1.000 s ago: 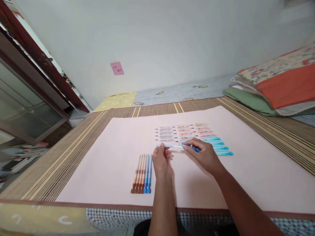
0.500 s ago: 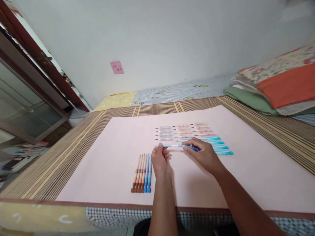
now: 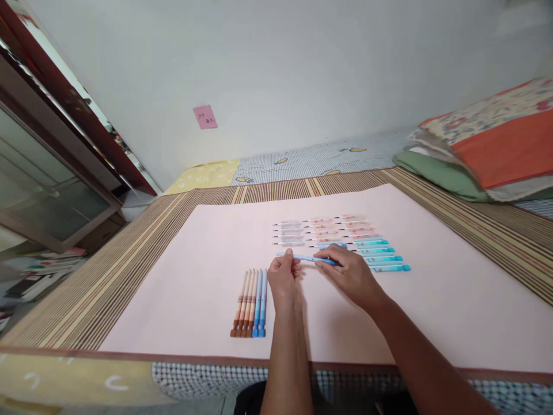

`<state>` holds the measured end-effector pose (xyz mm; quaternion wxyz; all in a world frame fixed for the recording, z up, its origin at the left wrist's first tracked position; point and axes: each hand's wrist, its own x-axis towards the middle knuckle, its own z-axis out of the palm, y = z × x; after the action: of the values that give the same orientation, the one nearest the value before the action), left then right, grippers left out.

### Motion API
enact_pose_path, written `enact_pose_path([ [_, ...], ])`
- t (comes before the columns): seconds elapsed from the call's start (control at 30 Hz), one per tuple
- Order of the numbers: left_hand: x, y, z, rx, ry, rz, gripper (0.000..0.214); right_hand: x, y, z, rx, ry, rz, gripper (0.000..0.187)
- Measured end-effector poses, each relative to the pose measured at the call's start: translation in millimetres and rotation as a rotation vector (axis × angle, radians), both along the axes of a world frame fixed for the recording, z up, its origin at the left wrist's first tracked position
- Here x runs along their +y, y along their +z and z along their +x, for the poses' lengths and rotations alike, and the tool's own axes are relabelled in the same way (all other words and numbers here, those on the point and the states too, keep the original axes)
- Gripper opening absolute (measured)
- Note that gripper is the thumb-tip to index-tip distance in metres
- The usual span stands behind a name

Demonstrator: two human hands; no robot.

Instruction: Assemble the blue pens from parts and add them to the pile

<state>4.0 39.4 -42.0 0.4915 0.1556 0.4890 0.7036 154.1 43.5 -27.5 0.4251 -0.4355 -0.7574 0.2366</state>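
A slim blue pen (image 3: 307, 258) stretches level between both hands, just above the pink sheet. My left hand (image 3: 283, 272) pinches its pale end between thumb and fingers. On the darker blue end, my right hand (image 3: 348, 268) is closed and covers part of it. Left of my left wrist, several brown-and-cream pens (image 3: 242, 305) and two blue pens (image 3: 259, 305) lie side by side. Beyond the hands are rows of pen parts: clear grey pieces (image 3: 287, 231), orange-patterned pieces (image 3: 322, 227) and teal pieces (image 3: 384, 258). More blue parts lie partly hidden behind my right hand.
The pink sheet (image 3: 173, 288) lies on a striped mat (image 3: 86, 300). At the right back are an orange floral pillow (image 3: 505, 150) and a green cloth (image 3: 440, 173). A pink note (image 3: 205, 116) sticks to the wall. Glass-paned doors (image 3: 47, 184) stand at the left.
My right hand has moved slightly left toward my left hand. The white stretch between the pen's two blue parts has disappeared, and the parts now meet.
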Motion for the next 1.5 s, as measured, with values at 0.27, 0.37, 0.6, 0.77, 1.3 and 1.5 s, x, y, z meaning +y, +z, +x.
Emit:
enact_pose_path([
  [0.27,0,0.3,-3,0.006,-0.043,-0.067,0.049,0,-1.0,1,-0.105,-0.042,0.074,0.016],
  [0.37,0,0.0,-6,0.027,-0.081,-0.067,0.046,2,-3.0,4,-0.125,-0.035,0.04,0.019],
  [0.6,0,-2.1,-6,0.027,-0.077,-0.075,0.05,1,-1.2,2,-0.233,0.014,0.132,0.017],
  [0.77,-1,-2.9,-9,0.015,-0.104,-0.105,0.047,-1,-0.9,0,-0.254,0.013,0.086,0.019],
  [1.3,-2,-1.2,-7,-0.15,-0.242,-0.059,0.039,-6,3.8,-4,-0.208,0.03,-0.111,0.024],
  [1.5,-6,4.1,-9,-0.053,-0.376,0.032,0.038,-3,1.4,3,-0.332,0.021,-0.158,0.027],
])
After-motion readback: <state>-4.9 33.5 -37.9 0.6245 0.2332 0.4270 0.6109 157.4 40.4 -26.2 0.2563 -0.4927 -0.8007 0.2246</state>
